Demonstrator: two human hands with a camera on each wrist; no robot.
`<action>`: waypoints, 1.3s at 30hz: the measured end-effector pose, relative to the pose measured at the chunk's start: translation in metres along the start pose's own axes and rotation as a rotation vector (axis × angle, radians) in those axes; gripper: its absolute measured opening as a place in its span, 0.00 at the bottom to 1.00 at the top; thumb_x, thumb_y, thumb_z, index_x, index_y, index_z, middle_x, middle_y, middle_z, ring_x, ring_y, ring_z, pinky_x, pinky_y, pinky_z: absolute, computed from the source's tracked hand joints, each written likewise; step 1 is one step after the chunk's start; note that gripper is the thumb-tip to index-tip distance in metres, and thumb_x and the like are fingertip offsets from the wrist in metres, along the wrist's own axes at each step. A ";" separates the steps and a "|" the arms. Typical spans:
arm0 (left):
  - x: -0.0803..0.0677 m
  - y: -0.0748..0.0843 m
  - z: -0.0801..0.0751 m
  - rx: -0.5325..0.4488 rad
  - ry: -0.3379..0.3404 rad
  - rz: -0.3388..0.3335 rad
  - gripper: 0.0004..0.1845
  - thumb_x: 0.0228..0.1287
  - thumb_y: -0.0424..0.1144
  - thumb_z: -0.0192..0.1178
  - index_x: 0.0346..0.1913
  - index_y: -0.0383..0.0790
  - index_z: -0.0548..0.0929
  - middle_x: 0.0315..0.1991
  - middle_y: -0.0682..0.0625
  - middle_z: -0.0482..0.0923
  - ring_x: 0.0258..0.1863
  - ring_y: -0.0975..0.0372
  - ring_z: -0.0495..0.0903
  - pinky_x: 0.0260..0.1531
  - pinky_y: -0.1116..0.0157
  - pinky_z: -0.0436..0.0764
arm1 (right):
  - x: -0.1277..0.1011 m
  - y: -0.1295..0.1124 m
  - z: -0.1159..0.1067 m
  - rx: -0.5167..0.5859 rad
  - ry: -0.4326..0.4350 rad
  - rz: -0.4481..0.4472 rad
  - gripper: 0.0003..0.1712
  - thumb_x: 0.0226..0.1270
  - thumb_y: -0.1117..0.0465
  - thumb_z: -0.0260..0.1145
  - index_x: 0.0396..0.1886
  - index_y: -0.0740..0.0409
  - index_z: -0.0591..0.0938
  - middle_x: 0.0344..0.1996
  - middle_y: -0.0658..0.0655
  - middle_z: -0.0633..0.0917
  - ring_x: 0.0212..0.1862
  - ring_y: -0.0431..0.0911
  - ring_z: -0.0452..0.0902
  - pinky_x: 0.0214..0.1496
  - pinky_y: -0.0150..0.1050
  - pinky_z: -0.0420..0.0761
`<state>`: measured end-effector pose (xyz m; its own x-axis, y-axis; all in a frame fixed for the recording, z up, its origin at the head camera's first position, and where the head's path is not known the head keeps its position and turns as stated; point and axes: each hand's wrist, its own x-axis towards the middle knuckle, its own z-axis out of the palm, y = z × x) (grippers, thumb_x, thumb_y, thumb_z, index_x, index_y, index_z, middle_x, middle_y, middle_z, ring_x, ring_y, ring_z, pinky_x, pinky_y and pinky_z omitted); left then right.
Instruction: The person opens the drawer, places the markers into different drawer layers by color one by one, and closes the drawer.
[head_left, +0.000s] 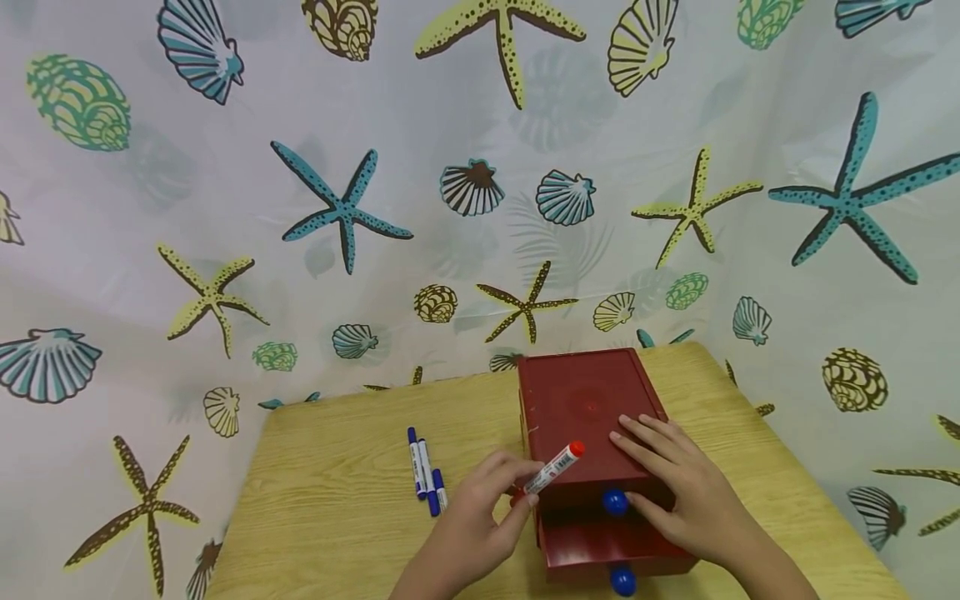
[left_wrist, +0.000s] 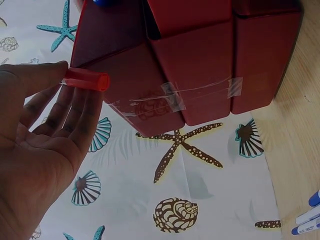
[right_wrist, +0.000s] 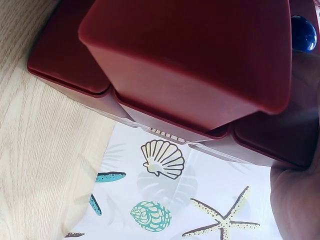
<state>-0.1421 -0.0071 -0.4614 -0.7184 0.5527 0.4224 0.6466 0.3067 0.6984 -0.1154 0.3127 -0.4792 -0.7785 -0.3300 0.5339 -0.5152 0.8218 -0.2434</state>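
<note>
My left hand (head_left: 480, 517) pinches a white marker (head_left: 553, 470) with red ends between thumb and fingers, left of the cabinet's front and tilted up to the right. In the left wrist view the marker's red end (left_wrist: 89, 80) shows by the fingertips. A dark red drawer cabinet (head_left: 577, 400) stands on the table. My right hand (head_left: 686, 483) rests its extended fingers on the cabinet's top right side, its thumb beside the upper blue knob (head_left: 615, 502). Below, a drawer (head_left: 592, 537) with another blue knob (head_left: 622, 581) is pulled out; its inside is partly visible.
Several blue-capped markers (head_left: 422, 467) lie on the wooden table (head_left: 322, 500), left of the cabinet. Clear tape (left_wrist: 172, 96) crosses the cabinet's side. A white curtain (head_left: 420, 250) printed with shells and starfish hangs behind and around the table.
</note>
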 end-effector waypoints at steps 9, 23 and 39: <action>-0.006 0.003 0.005 -0.035 -0.008 -0.005 0.18 0.76 0.35 0.65 0.63 0.55 0.83 0.51 0.61 0.79 0.46 0.69 0.80 0.48 0.69 0.87 | 0.002 -0.001 0.000 0.005 0.014 -0.025 0.51 0.47 0.57 0.87 0.76 0.43 0.78 0.75 0.54 0.77 0.76 0.57 0.67 0.86 0.28 0.38; -0.014 0.002 0.016 -0.096 -0.064 -0.035 0.16 0.78 0.37 0.64 0.63 0.55 0.83 0.55 0.60 0.79 0.48 0.71 0.79 0.50 0.70 0.86 | 0.001 -0.001 0.001 0.010 0.019 -0.026 0.51 0.48 0.57 0.87 0.76 0.43 0.78 0.75 0.54 0.77 0.77 0.57 0.67 0.86 0.28 0.38; -0.018 -0.003 0.029 -0.191 -0.157 0.003 0.16 0.78 0.38 0.63 0.63 0.55 0.84 0.55 0.61 0.79 0.50 0.71 0.79 0.52 0.70 0.86 | 0.000 0.000 0.002 0.000 0.020 -0.006 0.51 0.47 0.56 0.87 0.75 0.41 0.78 0.75 0.52 0.78 0.76 0.56 0.68 0.85 0.27 0.38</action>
<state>-0.1236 0.0042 -0.4881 -0.6582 0.6718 0.3398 0.5775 0.1610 0.8004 -0.1158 0.3113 -0.4813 -0.7681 -0.3257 0.5513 -0.5199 0.8198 -0.2400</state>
